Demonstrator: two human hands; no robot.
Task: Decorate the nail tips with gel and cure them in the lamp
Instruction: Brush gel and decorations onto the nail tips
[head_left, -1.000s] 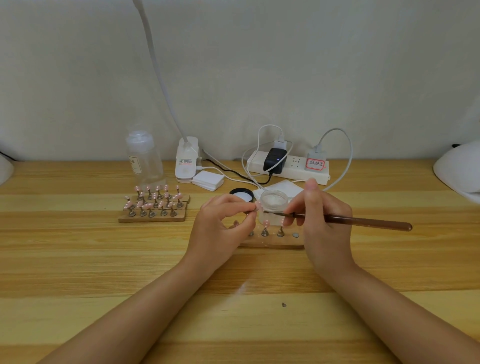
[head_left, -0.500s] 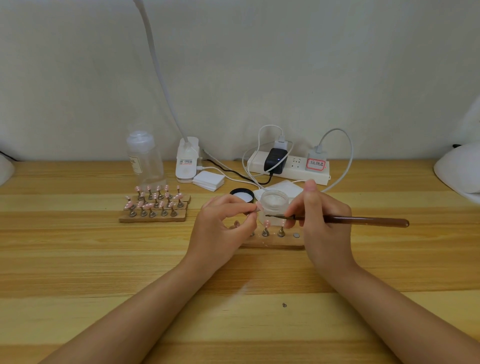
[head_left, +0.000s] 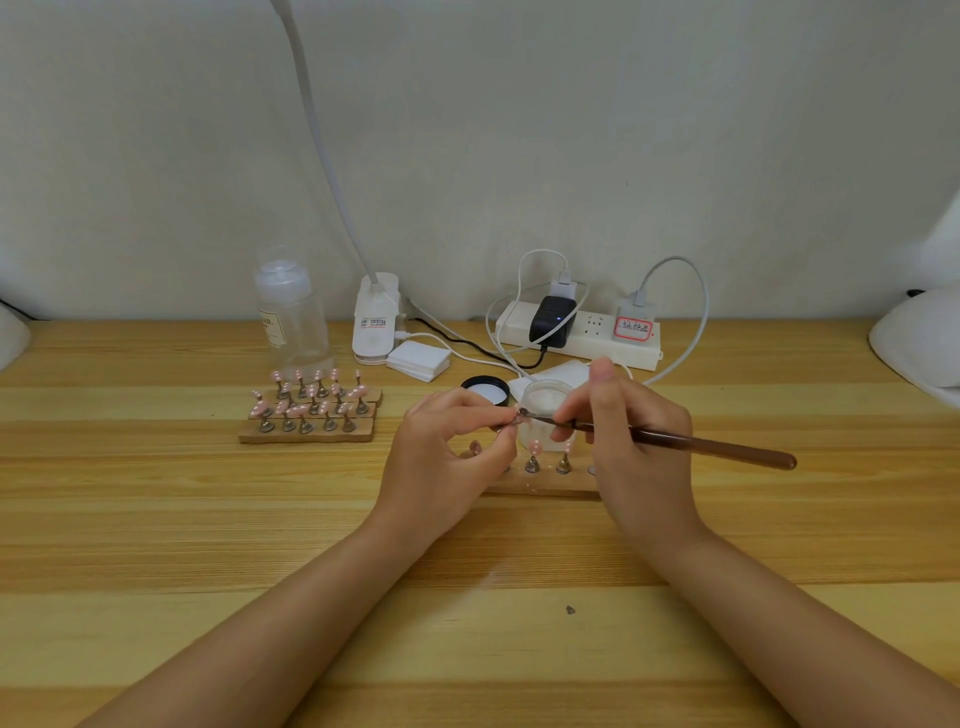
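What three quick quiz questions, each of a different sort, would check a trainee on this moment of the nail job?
1. True or false: the right hand grips the brush.
2. Multiple choice: the left hand pinches A) the black lid B) a nail tip C) the clear bottle.
3. Fill in: the brush's working end meets the nail tip in front of the open ___.

Key: 1 true; 2 B; 3 jar.

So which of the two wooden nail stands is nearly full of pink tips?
The left wooden stand, packed with rows of pink tips; the stand by the hands shows only a few.
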